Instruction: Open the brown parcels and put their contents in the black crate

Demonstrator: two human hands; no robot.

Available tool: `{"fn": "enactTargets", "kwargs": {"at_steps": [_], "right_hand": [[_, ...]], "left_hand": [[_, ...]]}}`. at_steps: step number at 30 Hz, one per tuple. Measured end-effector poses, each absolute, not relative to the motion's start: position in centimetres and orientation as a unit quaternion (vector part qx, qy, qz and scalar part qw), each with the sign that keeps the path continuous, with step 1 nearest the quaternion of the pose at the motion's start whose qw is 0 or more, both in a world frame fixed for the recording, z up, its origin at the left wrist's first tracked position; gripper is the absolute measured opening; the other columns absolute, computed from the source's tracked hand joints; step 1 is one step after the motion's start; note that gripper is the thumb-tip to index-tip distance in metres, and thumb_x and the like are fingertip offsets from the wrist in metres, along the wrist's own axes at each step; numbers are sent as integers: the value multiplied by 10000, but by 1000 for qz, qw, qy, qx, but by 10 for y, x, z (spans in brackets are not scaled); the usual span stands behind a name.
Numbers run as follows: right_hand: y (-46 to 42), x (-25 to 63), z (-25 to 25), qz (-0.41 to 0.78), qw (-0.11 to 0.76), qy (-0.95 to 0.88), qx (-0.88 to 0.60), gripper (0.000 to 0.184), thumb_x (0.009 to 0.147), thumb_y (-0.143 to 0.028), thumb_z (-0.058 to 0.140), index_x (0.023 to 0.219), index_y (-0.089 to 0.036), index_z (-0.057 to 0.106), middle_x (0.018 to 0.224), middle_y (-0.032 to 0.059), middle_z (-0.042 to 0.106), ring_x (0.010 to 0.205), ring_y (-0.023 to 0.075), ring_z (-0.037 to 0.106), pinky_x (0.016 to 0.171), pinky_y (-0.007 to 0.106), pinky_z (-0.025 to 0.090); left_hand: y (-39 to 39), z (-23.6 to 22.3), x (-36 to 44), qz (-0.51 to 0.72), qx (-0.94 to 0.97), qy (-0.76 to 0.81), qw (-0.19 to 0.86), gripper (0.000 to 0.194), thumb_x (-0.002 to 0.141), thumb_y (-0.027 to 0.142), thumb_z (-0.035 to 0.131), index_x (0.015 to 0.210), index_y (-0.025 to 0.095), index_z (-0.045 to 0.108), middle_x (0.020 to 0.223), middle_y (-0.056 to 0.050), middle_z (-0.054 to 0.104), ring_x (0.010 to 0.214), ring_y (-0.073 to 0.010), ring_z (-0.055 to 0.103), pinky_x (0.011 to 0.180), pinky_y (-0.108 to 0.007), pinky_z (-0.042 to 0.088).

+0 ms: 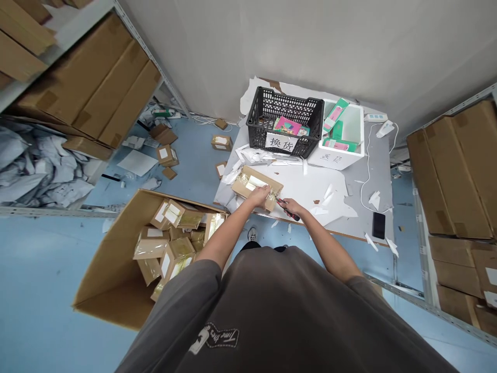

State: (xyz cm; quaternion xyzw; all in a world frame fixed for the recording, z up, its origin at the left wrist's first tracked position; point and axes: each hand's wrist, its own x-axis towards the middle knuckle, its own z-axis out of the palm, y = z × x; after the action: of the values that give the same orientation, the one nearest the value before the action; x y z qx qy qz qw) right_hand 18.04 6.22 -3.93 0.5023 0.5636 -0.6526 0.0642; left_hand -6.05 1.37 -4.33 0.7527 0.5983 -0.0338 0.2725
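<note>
Head view, with a big open carton point(112, 248) at lower left of the frame, and smaller taped packages point(150, 242) heaped inside. Next, near the centre, the brown box point(269, 180), on the near edge of the table point(375, 181), with clear tape and a white label point(255, 182) on top. Over the near right part of the box, the left hand point(259, 196), steadying from above; impossible to tell whether pinching or only pressing, with the fingertips too small to read. Behind the box, white paper scraps point(254, 154) and a black crate point(254, 129). Just right of the left hand, a red-and-black-handled tool point(288, 208), tip at the right end of the box, handle wrapped by the closed fingers of the right hand point(293, 205); exact kind of tool unclear. Farther right, a white bin point(332, 158) with green-and-pink packs point(337, 115) beside the crate, then a dark phone point(379, 225) near the table's right corner.

By judgement, in hand: cutting or prying at the taped end of the box. Called for next: firm hold on the box, left fingers clear of the tip, shallow strokes along the tape to spare the contents.
</note>
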Motion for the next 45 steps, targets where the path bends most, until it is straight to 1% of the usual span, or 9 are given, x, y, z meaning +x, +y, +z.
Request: {"fn": "enactTargets", "kwargs": {"at_steps": [15, 17, 21, 23, 25, 30, 34, 39, 45], "right_hand": [[41, 185, -40, -665, 78, 563, 484, 343, 951, -472, 719, 825, -238, 502, 504, -54, 546, 399, 120, 479, 406, 218, 378], [40, 195, -38, -647, 83, 588, 478, 339, 956, -472, 704, 820, -237, 501, 511, -48, 568, 398, 123, 492, 413, 221, 375], [41, 218, -34, -609, 48, 590, 527, 319, 981, -497, 659, 869, -244, 499, 525, -59, 565, 393, 135, 514, 423, 230, 376], [39, 222, -33, -597, 13, 585, 549, 300, 1000, -503, 621, 896, -249, 499, 524, -69, 549, 405, 140, 519, 442, 233, 385], [36, 221, -33, -581, -17, 592, 559, 267, 1024, -490, 567, 919, -252, 506, 539, -70, 553, 430, 145, 526, 475, 236, 400], [26, 212, -36, -454, -16, 668, 590, 237, 1046, -460, 512, 1025, -250, 618, 724, -8, 678, 668, 195, 654, 639, 253, 451], [27, 210, -33, -393, 21, 716, 576, 384, 1106, -498, 393, 1232, -275, 680, 1022, 52, 759, 957, 245, 701, 782, 283, 471], [37, 203, -27, -315, 62, 793, 519, 384, 1117, -440, 454, 1388, -272, 667, 1178, 95, 706, 1083, 242, 658, 865, 284, 447], [51, 183, -19, -195, 89, 856, 470, 369, 1108, -426, 512, 1409, -274, 662, 1210, 125, 637, 1150, 271, 571, 905, 319, 422]], "left_hand": [[14, -56, -68, -8, 745, 601, 289, 1228, 494, 247, 1020, 1567, 161, 430, 1698, -260, 372, 1593, -404, 346, 1280, -472, 300], [11, -54, -70, 16, 746, 599, 291, 1104, 629, 332, 981, 1579, 190, 437, 1706, -213, 385, 1596, -370, 349, 1277, -467, 309], [15, -47, -68, 83, 726, 632, 259, 514, 977, 315, 667, 1479, 246, 582, 1531, -113, 608, 1436, -271, 541, 1182, -395, 424], [24, -43, -63, 71, 718, 655, 226, 413, 957, 254, 670, 1370, 260, 670, 1406, -109, 673, 1358, -290, 572, 1143, -415, 450], [33, -40, -57, 48, 718, 668, 191, 472, 864, 219, 763, 1329, 260, 692, 1371, -128, 664, 1349, -332, 548, 1145, -469, 436], [42, -45, -51, 42, 755, 639, 141, 746, 785, 193, 807, 1492, 249, 577, 1579, -162, 503, 1512, -373, 391, 1198, -501, 381], [35, -60, -57, 54, 760, 633, 135, 642, 920, 196, 631, 1553, 230, 531, 1746, -171, 311, 1583, -379, 323, 1189, -554, 396], [29, -79, -67, 84, 781, 608, 113, 491, 1036, 253, 467, 1504, 157, 580, 1665, -221, 452, 1596, -341, 352, 1290, -597, 271], [29, -94, -72, 118, 787, 595, 112, 429, 1054, 246, 449, 1431, 163, 635, 1620, -201, 522, 1572, -299, 419, 1312, -542, 295]]}}
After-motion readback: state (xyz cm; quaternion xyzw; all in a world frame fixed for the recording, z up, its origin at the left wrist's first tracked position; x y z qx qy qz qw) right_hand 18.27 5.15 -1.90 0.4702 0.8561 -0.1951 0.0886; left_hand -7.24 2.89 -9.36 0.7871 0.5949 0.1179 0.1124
